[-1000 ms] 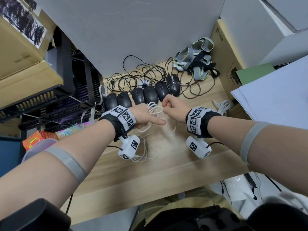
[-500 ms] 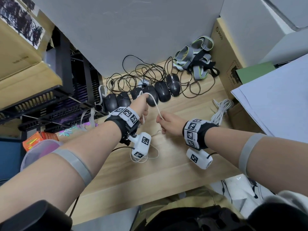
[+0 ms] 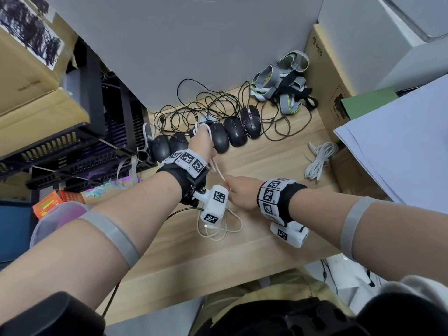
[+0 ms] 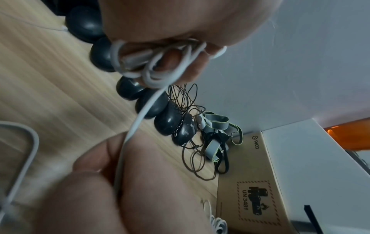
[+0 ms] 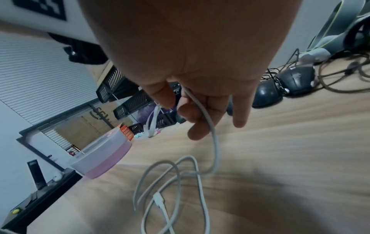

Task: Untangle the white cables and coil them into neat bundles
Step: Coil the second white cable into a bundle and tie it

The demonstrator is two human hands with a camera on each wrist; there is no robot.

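My left hand (image 3: 202, 144) is raised over the row of mice and grips several turns of a white cable (image 4: 160, 66) wound round its fingers (image 4: 192, 69). From that coil one strand runs down to my right hand (image 3: 238, 191), which pinches the strand (image 5: 202, 110) between thumb and fingers just above the wooden desk (image 3: 266, 163). The rest of the cable lies in loose loops (image 3: 219, 229) on the desk under my left wrist, its plug (image 5: 159, 198) showing in the right wrist view. A second white cable (image 3: 320, 160) lies bundled at the right.
Several black mice (image 3: 232, 132) with tangled black cords (image 3: 201, 105) line the back of the desk. Grey straps (image 3: 283, 86) and a cardboard box (image 3: 324, 76) stand at the back right, white paper sheets (image 3: 400, 141) at right, black trays (image 3: 72, 151) and a pink tub (image 5: 100, 158) at left.
My left hand has lifted away from me toward the mice with the coil. My right hand has drawn back toward me, pulling the strand taut between them.
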